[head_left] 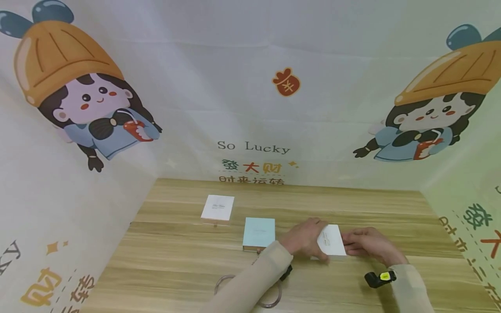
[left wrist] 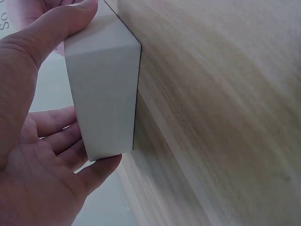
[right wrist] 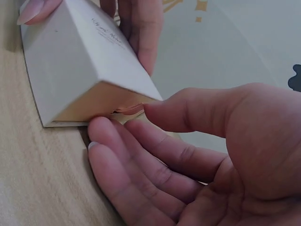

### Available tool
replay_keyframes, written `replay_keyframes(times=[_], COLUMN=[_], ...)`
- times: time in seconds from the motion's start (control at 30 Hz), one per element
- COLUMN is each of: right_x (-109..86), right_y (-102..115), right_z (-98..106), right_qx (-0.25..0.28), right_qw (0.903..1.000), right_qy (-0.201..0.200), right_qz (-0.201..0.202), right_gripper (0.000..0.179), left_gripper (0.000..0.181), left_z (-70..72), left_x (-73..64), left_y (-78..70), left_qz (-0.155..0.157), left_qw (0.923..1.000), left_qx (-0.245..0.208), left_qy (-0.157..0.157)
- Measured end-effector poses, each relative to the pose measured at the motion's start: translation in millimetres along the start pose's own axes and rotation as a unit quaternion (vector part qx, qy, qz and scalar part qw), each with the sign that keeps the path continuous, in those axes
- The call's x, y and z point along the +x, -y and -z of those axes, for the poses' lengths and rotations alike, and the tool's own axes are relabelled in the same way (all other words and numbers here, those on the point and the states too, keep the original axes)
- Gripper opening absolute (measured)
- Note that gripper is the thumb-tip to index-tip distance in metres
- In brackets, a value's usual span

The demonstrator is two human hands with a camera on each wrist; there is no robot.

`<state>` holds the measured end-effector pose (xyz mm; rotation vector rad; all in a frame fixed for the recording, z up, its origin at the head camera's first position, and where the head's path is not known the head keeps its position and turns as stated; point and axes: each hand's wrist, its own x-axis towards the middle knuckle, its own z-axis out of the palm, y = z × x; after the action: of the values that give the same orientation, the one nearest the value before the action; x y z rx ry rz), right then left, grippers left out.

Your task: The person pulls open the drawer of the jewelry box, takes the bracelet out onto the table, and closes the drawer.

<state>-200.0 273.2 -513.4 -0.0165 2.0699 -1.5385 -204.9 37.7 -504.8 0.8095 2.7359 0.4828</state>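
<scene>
A small white drawer-style gift box point(head_left: 332, 241) with fine lettering on top sits on the wooden table. My left hand point(head_left: 305, 239) grips it from the left, thumb along its near side and fingers on the far side. At the right end, my right hand point(head_left: 369, 245) pinches a short ribbon tab point(right wrist: 130, 109) between thumb and fingers. That end of the box shows a pinkish-tan face point(right wrist: 77, 103), framed by the white sleeve. In the left wrist view, the box's plain white side point(left wrist: 104, 99) faces the camera, with the left fingers curled around its edge.
A light-blue box point(head_left: 259, 232) stands left of my left hand, and another white box point(head_left: 218, 208) lies farther back left. Partly under my left forearm is a thin purplish ring point(head_left: 279, 295). Printed cloth walls point(head_left: 332, 143) enclose the table's back and sides.
</scene>
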Motion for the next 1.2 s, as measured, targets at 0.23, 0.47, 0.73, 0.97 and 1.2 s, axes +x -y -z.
replay_keyframes(times=[0.23,0.47,0.73,0.97,1.2], right_x=[1.6,1.8,2.9,2.2,-0.2], right_y=[-0.4,1.2,-2.4,-2.8,-3.8], right_z=[-4.4,-10.5,-13.4,-14.9,-13.6], right_qx=[-0.044,-0.073,-0.099,-0.1,-0.112], right_qw=[0.9982,0.9949,0.9904,0.9898,0.9882], right_qy=[-0.039,-0.068,-0.091,-0.095,-0.095], right_qz=[0.007,0.012,0.031,0.033,0.043], right_gripper=[0.037,0.029,0.022,0.019,0.019], left_gripper=[0.1,0.1,0.098,0.096,0.097], left_z=[0.3,1.5,3.2,4.1,6.0], left_x=[3.4,2.2,2.7,2.0,-1.1], left_y=[-1.4,-3.8,-4.3,-3.5,-6.3], left_qz=[0.007,0.006,0.006,0.006,0.01], left_qw=[0.9999,1.0,0.9999,0.9999,0.9998], left_qx=[-0.013,-0.006,0.007,0.012,0.015], left_qy=[0.002,-0.003,-0.007,-0.008,-0.006])
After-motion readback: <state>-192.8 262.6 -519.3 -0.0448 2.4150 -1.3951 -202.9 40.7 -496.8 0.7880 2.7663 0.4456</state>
